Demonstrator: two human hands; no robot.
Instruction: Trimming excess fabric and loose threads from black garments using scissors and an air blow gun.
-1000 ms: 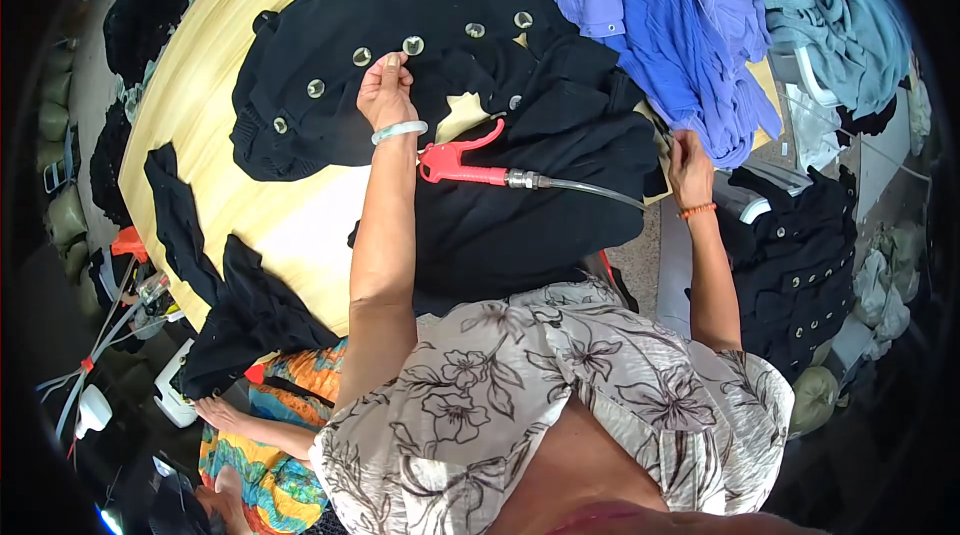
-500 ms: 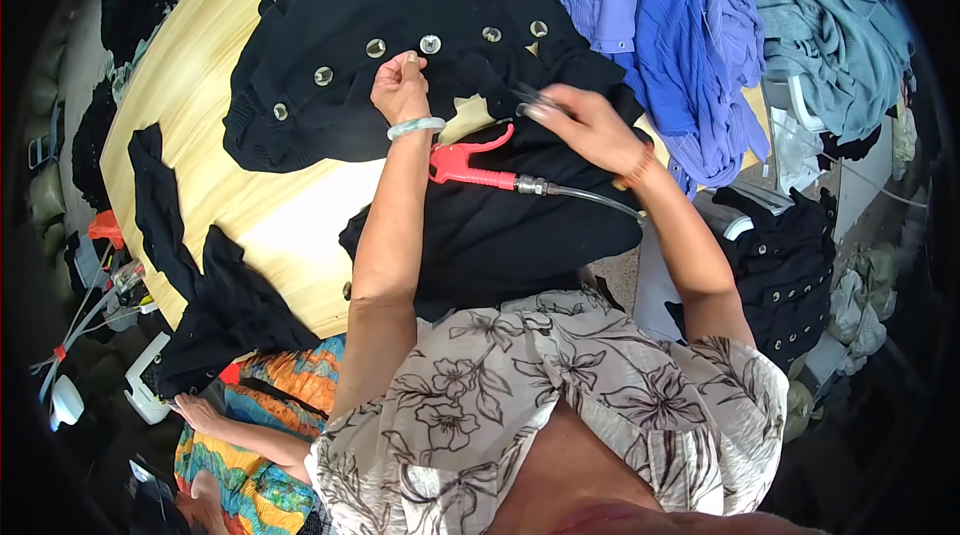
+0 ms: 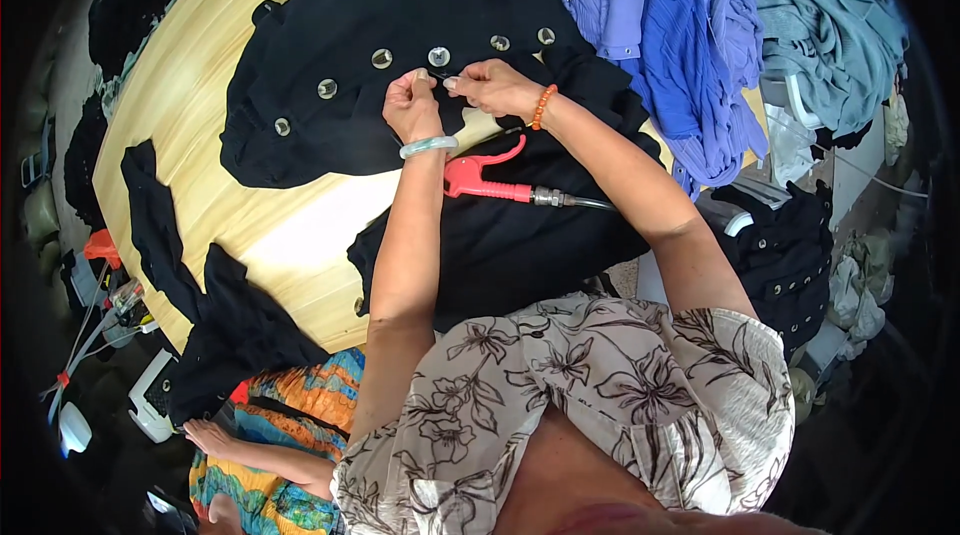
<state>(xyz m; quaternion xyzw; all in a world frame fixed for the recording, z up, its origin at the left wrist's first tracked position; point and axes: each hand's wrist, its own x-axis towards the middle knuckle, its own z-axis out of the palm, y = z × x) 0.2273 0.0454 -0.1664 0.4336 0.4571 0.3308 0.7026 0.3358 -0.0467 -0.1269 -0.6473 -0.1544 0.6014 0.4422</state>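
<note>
A black garment (image 3: 330, 45) with several round metal buttons lies spread on the yellow wooden table (image 3: 210, 205). My left hand (image 3: 412, 103) pinches the garment's edge just below a button (image 3: 438, 56). Close beside it, my right hand (image 3: 487, 85) also pinches the fabric, the fingertips of both nearly touching. What thin thing sits between the fingers is too small to tell. A red air blow gun (image 3: 480, 178) with a metal hose fitting lies on a second black garment (image 3: 500, 245) under my forearms.
Blue and lilac clothes (image 3: 680, 45) and pale green ones (image 3: 830, 25) pile at the far right. More black pieces (image 3: 190, 285) hang over the table's left edge. Another person in bright patterned cloth (image 3: 270, 425) sits at lower left. A dark buttoned pile (image 3: 790, 245) lies right.
My right hand came in from the right edge of the table to the black garment and now meets my left hand at the button. The blow gun stayed where it lay.
</note>
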